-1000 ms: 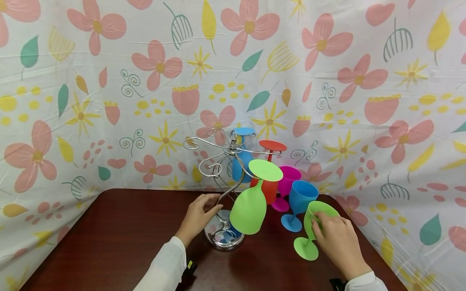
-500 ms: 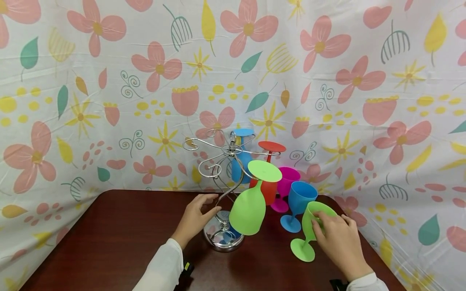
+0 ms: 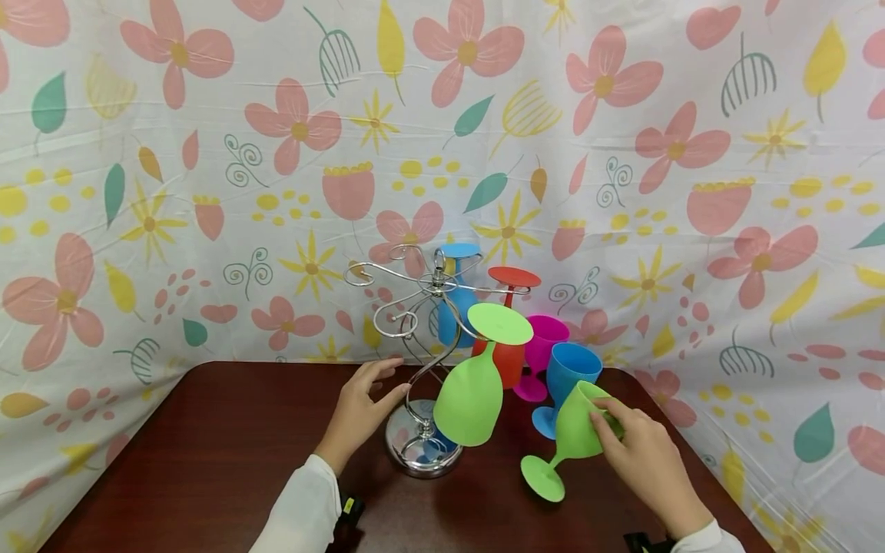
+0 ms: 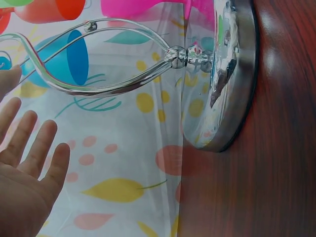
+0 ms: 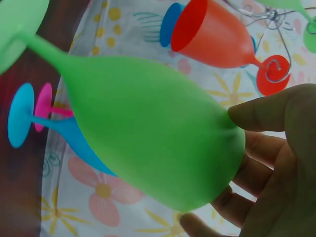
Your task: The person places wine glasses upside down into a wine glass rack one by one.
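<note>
"Which step in hand?"
"Apparently the pick-up of the lime-green goblet (image 3: 574, 430), pinched near the rim by the right hand (image 3: 643, 461), at four o'clock from the chrome wire rack (image 3: 438, 286)."
"And the left hand (image 3: 358, 411)?"
"Holding nothing, with fingers loosely extended, at the rack's eight o'clock; unclear whether touching."
"Next move?"
"Probably calling for a firm pinch and clearance from the blue goblet (image 3: 560, 382)."
"And in looks?"
"Smooth, slim-stemmed, round-footed; tilted, with foot toward seven o'clock, mouth toward one."
</note>
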The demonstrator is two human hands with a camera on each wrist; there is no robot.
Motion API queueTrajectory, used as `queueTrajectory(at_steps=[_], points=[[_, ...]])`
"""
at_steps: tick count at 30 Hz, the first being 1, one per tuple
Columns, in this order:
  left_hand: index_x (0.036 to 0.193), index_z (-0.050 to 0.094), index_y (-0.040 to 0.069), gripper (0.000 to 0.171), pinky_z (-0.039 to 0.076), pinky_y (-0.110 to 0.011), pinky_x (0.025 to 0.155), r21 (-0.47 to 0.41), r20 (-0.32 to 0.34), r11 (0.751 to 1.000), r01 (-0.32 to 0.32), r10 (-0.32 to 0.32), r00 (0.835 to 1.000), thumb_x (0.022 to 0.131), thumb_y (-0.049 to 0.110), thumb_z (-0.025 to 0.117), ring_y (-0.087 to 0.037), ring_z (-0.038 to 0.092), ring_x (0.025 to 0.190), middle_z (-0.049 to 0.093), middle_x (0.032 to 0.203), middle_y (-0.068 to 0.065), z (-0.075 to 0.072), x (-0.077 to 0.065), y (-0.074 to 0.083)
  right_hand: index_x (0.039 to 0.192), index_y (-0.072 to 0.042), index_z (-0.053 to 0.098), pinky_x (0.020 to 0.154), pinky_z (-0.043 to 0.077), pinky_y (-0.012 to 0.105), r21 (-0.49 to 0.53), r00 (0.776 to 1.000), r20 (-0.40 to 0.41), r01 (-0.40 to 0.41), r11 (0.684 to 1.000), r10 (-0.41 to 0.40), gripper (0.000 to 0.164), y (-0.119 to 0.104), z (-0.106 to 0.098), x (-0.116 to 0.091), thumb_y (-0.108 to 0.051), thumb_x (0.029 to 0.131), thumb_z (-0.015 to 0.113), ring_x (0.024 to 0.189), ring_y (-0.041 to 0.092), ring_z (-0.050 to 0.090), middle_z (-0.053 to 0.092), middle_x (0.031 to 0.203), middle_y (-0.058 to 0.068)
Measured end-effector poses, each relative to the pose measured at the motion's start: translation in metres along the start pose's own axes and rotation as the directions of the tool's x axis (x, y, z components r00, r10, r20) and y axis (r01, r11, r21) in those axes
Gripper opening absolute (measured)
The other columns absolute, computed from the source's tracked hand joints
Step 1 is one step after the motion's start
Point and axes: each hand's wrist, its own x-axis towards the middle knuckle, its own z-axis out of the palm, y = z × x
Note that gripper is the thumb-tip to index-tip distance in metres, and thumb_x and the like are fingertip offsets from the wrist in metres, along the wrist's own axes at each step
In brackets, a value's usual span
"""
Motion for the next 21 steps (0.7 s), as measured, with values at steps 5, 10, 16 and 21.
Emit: queueTrajectory(at_steps=[5, 10, 16, 21], points=[[0.130, 0.066, 0.025, 0.040, 0.050, -0.053, 0.095, -0.006, -0.020, 1.000, -0.008, 0.008, 1.000, 0.092, 0.031, 0.075, -0.021, 0.062, 0.116, 0.061, 0.126, 0.005, -0.004, -0.001, 0.000, 0.116, -0.010, 0.070, 0.053, 0.046, 0.026, 0.144, 0.990, 0.115, -0.094, 0.985, 0.078, 0.019, -0.001, 0.000, -0.001, -0.018, 0.099, 0.066, 0.061, 0.004, 0.055, 0.065, 0.078, -0.006], [0.130, 0.067, 0.018, 0.040, 0.050, -0.054, 0.094, -0.011, -0.035, 1.000, -0.027, 0.027, 0.999, 0.093, 0.032, 0.074, -0.016, 0.062, 0.114, 0.061, 0.126, 0.007, -0.007, -0.002, 0.002, 0.122, -0.009, 0.068, 0.066, 0.052, 0.028, 0.282, 0.934, 0.302, -0.278, 0.918, 0.190, 0.028, 0.002, 0.006, -0.001, -0.029, 0.103, 0.060, 0.082, 0.010, 0.064, 0.070, 0.092, -0.002], [0.131, 0.065, 0.019, 0.035, 0.052, -0.051, 0.092, -0.042, -0.040, 0.998, -0.055, 0.054, 0.998, 0.098, 0.028, 0.069, -0.016, 0.062, 0.113, 0.062, 0.126, 0.004, -0.009, -0.004, 0.005, 0.136, 0.008, 0.054, 0.080, 0.058, 0.039, 0.552, 0.786, 0.576, -0.575, 0.603, 0.222, 0.049, 0.008, 0.021, -0.003, -0.030, 0.105, 0.055, 0.097, 0.021, 0.066, 0.065, 0.115, 0.013], [0.129, 0.065, 0.015, 0.030, 0.054, -0.047, 0.089, -0.052, -0.056, 0.997, -0.056, 0.053, 0.997, 0.100, 0.013, 0.065, -0.027, 0.064, 0.110, 0.063, 0.124, -0.006, -0.015, -0.006, 0.029, 0.138, 0.013, 0.047, 0.083, 0.058, 0.046, 0.623, 0.743, 0.654, -0.638, 0.452, 0.146, 0.053, 0.010, 0.035, -0.007, -0.030, 0.107, 0.051, 0.099, 0.025, 0.068, 0.061, 0.119, 0.012]])
